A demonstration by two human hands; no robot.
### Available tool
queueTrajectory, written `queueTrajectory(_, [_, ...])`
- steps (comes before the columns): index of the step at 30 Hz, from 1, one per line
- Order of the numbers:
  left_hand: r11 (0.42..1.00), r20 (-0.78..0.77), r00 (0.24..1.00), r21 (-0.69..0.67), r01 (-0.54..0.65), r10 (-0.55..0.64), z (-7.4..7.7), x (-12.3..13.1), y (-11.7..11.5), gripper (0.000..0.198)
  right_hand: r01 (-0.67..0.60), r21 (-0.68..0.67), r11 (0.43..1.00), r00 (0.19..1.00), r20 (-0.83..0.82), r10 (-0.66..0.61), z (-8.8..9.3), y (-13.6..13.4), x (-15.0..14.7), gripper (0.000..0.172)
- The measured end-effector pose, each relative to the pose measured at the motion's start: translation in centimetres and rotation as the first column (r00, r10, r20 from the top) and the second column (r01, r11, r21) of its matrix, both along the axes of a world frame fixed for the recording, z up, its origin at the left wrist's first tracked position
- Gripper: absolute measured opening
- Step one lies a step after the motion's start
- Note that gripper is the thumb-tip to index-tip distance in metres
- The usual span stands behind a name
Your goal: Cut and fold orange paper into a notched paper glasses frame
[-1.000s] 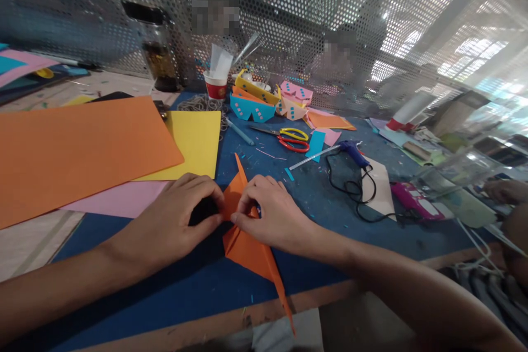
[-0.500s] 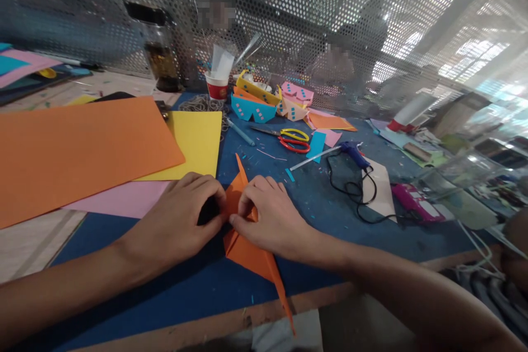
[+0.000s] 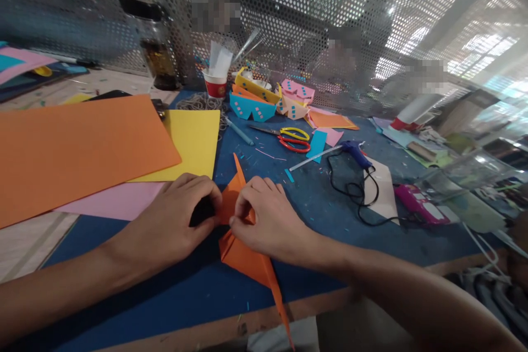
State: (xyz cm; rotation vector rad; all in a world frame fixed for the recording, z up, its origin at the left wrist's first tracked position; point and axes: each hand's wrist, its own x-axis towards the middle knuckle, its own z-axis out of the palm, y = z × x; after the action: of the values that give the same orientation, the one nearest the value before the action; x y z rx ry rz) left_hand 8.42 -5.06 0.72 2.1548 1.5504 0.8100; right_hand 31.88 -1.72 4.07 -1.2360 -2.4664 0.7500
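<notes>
Left hand (image 3: pixel 177 219) and right hand (image 3: pixel 272 221) at a folded orange paper (image 3: pixel 247 267) on a blue tabletop (image 3: pixel 165 300).
From the head view, I see the left hand pinching the paper's left side between thumb and fingertips, while the right hand, just beside it, pinches the paper near its middle. The paper lies by the near edge, 1 narrow point aimed at the far side and the other reaching past that near edge. On the left, a large orange sheet (image 3: pixel 82 157) overlaps a yellow sheet (image 3: pixel 196 146) and a pink sheet (image 3: pixel 113 202). Beyond the hands lie scissors (image 3: pixel 294 145) with 1 yellow and 1 red handle; a red-and-white cup (image 3: pixel 215 87) stands farther back. To the right rests a blue glue gun (image 3: pixel 358 154).
</notes>
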Motion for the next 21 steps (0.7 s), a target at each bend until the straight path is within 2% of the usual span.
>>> queueTrajectory(5, [0.996,0.032,0.997,0.059,-0.074,0.072,-1.3,0.0,-0.3,0.012,0.009,-0.005,1.000,1.000,-0.011,-0.009,-0.3,0.0,0.0,0.024])
queueTrajectory(8, [0.982,0.037,0.999,0.184,-0.045,0.039,-1.0,-0.1,-0.9,0.005,0.012,0.004,1.000,1.000,-0.013,-0.012,-0.6,0.0,0.0,0.023])
queueTrajectory(9, [0.968,0.024,1.000,0.252,-0.017,0.011,-0.6,-0.2,-1.2,0.003,0.013,0.012,1.000,1.000,-0.011,-0.013,-0.6,0.0,0.0,0.023])
queueTrajectory(11, [0.923,-0.054,0.996,0.376,0.081,-0.065,0.2,-0.4,-1.9,0.013,0.012,0.023,1.000,1.000,-0.005,-0.012,-0.7,0.1,0.0,0.023])
queueTrajectory(13, [0.857,-0.170,0.968,0.455,0.241,-0.182,0.7,-0.6,-2.6,0.026,0.005,0.028,1.000,1.000,-0.001,-0.005,-0.7,0.1,0.0,0.022])
queueTrajectory(17, [0.789,-0.279,0.941,0.527,0.316,-0.191,0.4,-1.0,-3.5,0.034,-0.007,0.032,0.999,1.000,-0.005,0.007,-0.8,0.0,0.1,0.020])
queueTrajectory(21, [0.694,-0.440,0.877,0.571,0.438,-0.193,0.0,-1.7,-4.0,0.036,-0.004,0.048,0.999,1.000,-0.009,0.005,-0.9,0.0,0.1,0.019])
